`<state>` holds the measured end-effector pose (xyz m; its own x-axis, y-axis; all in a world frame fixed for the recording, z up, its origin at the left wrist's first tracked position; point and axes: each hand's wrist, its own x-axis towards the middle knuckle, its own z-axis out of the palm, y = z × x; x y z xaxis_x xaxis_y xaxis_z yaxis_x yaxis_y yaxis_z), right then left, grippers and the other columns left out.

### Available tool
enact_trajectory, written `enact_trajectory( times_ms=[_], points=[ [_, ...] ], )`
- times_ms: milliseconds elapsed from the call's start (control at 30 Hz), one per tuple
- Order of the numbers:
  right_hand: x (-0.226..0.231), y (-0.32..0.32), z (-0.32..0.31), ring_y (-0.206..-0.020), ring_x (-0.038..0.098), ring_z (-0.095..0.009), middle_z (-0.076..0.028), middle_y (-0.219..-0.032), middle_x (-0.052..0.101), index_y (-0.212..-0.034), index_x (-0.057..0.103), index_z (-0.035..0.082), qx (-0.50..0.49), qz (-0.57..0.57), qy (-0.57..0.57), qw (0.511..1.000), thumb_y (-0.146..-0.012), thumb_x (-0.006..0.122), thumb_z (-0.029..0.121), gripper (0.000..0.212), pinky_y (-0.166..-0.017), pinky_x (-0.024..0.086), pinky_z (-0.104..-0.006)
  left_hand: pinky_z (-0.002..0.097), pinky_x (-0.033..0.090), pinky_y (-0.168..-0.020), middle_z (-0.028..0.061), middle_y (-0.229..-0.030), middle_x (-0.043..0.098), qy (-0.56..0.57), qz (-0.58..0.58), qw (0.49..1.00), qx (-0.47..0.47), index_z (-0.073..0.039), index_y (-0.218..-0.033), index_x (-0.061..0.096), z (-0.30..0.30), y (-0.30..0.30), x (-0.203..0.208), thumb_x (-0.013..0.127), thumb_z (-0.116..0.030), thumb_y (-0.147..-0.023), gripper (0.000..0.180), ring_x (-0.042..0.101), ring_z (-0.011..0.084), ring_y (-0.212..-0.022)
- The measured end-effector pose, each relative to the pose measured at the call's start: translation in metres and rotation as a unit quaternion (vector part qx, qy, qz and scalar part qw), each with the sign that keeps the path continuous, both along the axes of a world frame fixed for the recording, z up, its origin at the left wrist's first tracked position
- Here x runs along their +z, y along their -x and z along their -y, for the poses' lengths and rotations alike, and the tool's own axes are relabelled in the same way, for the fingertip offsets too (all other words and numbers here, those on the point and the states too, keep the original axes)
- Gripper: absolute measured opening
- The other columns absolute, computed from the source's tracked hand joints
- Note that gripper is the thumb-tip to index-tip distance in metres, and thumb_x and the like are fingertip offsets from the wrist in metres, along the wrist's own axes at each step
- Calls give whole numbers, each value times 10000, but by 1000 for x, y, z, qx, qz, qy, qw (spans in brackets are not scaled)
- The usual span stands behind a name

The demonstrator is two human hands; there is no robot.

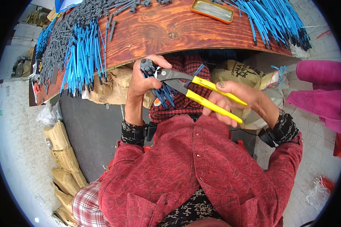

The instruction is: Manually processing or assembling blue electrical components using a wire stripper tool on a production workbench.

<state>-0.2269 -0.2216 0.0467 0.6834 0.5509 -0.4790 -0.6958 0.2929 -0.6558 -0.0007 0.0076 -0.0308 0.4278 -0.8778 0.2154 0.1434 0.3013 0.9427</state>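
Observation:
In my right hand [250,96] are the pliers [208,104], with yellow grips and dark metal jaws. The grips stand apart, thumb over the upper one and fingers at the lower one. My left hand [140,81] is closed around a dark grey ribbed plastic fitting [146,65], fingers above and thumb below. The pliers' head reaches this fitting; whether the jaws bite on it is hidden by the hand. Blue rods [166,96] lie under my hands on the red plaid cloth [182,104] over my lap.
Ahead is a wooden table [147,38] with a curved near edge. On it lie blue rods with black tips [83,56], grey fittings [58,49], more blue rods [271,19] and a tin of thin pins [213,10]. Sacks [113,87] stand below; magenta cloth [322,81] hangs right.

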Motion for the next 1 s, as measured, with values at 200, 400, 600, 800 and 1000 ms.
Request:
enact_trajectory(
  times_ms=[200, 400, 600, 800, 1000],
  points=[
    [41, 5, -24, -645, 679, -289, -163, -761, 660, -1369, 525, 8, -14, 304, 507, 806, -820, 802, 339, 698, -600, 541, -381, 276, 504, -812, 65, -1007, 697, 2, 4, 1000, 15, 3, -1045, 716, 0, -8, -8, 954, -530, -612, 727, 656, 141, -909],
    [22, 8, -35, -669, 673, -310, -163, -970, 636, -1400, 495, -3, -45, 473, 717, 510, -822, 742, 264, 682, -597, 545, -409, 261, 502, -786, 46, -965, 710, -22, 44, 996, 74, 17, -1107, 719, 2, -2, 0, 958, -493, -633, 735, 652, 119, -869],
    [8, -8, -4, -571, 658, -237, -140, -788, 648, -1397, 516, -36, 12, 307, 450, 839, -970, 488, 500, 686, -549, 555, -357, 258, 499, -773, 58, -968, 712, -7, 53, 998, 15, 33, -1166, 710, -5, 3, -3, 943, -521, -652, 791, 654, 115, -866],
    [38, -6, -13, -600, 680, -283, -140, -708, 660, -1342, 515, -12, 56, 230, 409, 881, -890, 676, 401, 633, -579, 548, -400, 278, 507, -811, 72, -1030, 706, 1, 3, 1000, 10, 13, -1068, 723, -5, -3, -3, 956, -496, -642, 704, 660, 138, -915],
    [11, 2, -22, -630, 649, -343, -162, -823, 642, -1250, 460, -22, 22, 341, 540, 769, -800, 708, 138, 538, -581, 529, -426, 281, 507, -825, 65, -1018, 712, -7, 23, 999, 35, 11, -1072, 727, 3, 3, 3, 954, -486, -650, 691, 661, 141, -918]
  ],
)
